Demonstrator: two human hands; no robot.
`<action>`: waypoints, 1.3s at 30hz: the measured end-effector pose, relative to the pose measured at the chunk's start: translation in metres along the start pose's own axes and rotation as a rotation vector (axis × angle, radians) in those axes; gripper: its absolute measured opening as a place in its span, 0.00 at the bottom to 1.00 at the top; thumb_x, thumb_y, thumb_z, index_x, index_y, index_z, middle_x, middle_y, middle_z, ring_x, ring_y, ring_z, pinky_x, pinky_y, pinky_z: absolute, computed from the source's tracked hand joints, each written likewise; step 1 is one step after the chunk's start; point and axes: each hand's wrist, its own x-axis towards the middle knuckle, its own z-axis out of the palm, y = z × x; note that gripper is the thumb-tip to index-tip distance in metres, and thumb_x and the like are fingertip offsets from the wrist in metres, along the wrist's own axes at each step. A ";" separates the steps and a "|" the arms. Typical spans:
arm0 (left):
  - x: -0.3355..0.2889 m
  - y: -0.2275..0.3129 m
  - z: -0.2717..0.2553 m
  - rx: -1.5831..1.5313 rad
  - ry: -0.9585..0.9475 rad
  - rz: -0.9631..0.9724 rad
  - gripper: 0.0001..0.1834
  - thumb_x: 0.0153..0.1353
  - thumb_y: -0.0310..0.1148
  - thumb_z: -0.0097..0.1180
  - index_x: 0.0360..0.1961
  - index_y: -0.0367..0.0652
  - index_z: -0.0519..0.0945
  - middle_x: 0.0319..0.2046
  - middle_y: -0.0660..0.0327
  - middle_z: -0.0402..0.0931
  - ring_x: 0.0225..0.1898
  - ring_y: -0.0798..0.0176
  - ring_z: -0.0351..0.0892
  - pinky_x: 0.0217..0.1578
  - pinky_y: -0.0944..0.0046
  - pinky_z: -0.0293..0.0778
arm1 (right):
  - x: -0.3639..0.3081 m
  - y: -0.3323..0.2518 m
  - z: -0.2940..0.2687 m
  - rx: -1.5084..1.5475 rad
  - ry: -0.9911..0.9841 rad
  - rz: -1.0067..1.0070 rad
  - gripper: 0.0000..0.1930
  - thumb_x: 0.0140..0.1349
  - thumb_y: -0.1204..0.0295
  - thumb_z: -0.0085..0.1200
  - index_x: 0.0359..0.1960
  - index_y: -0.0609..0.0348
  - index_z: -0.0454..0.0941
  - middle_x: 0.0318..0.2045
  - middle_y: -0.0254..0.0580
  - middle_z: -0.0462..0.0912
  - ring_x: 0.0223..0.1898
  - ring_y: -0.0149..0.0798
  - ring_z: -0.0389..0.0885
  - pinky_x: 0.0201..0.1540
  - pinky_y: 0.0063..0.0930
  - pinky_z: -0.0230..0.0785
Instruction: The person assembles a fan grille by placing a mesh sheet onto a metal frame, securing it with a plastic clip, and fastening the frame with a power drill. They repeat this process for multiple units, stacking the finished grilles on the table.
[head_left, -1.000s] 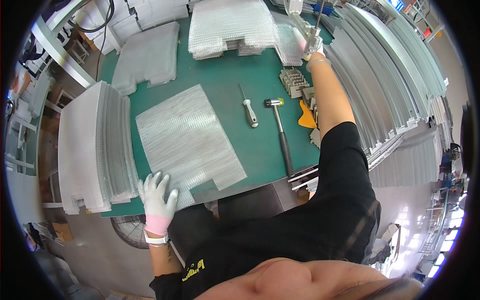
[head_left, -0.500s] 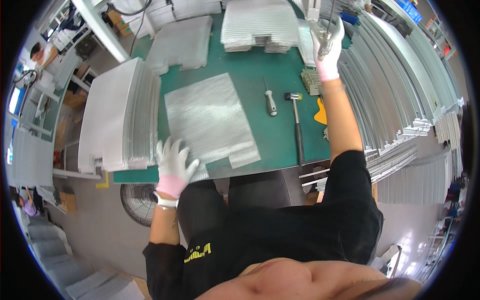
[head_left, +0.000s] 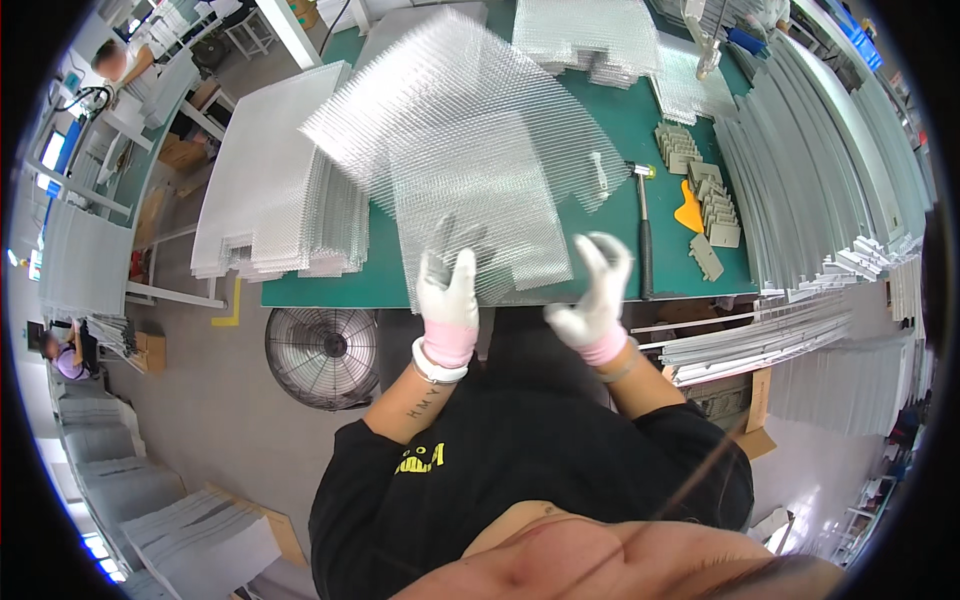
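My left hand (head_left: 450,290), in a white glove with a pink cuff, is open over the near left part of a silvery mesh sheet (head_left: 480,200) on the green table. My right hand (head_left: 597,290), gloved alike, hovers by the table's front edge, fingers apart and holding nothing. A second, see-through mesh sheet (head_left: 385,110) lies askew across the far part of the first, its right side curving over the table. Neither hand visibly grips it. Through its right corner shows a screwdriver (head_left: 600,175), partly veiled. Beside that is a mallet (head_left: 645,240) with a dark handle.
Stacks of notched sheets stand at the left (head_left: 265,170) and far side (head_left: 585,35). Right of the mallet lie a yellow piece (head_left: 688,207) and several small beige plates (head_left: 715,205). Long metal panels (head_left: 810,170) line the right side. A floor fan (head_left: 322,357) stands below left.
My right hand has come down from the hanging tool at the far right to the table's front edge. A second mesh sheet now overlaps the first. The whole view has shifted.
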 end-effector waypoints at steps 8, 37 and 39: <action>0.011 0.007 -0.067 0.367 0.003 0.119 0.37 0.63 0.20 0.55 0.71 0.31 0.54 0.61 0.47 0.69 0.59 0.60 0.72 0.58 0.62 0.70 | 0.041 0.003 -0.037 0.176 -0.319 0.597 0.44 0.52 0.70 0.66 0.72 0.60 0.57 0.40 0.51 0.80 0.39 0.46 0.80 0.47 0.36 0.73; 0.043 -0.014 -0.085 1.559 -0.169 0.124 0.44 0.51 0.47 0.67 0.66 0.37 0.68 0.51 0.42 0.72 0.50 0.43 0.76 0.51 0.52 0.74 | 0.018 0.042 0.025 -0.194 -0.666 0.455 0.31 0.60 0.59 0.58 0.64 0.60 0.68 0.49 0.57 0.81 0.50 0.54 0.80 0.54 0.40 0.72; 0.044 -0.014 -0.085 1.560 -0.172 0.123 0.44 0.50 0.48 0.68 0.66 0.38 0.68 0.51 0.42 0.72 0.51 0.43 0.76 0.52 0.52 0.74 | 0.015 0.045 0.026 -0.204 -0.676 0.434 0.31 0.60 0.59 0.58 0.63 0.60 0.69 0.49 0.57 0.81 0.50 0.54 0.80 0.53 0.40 0.72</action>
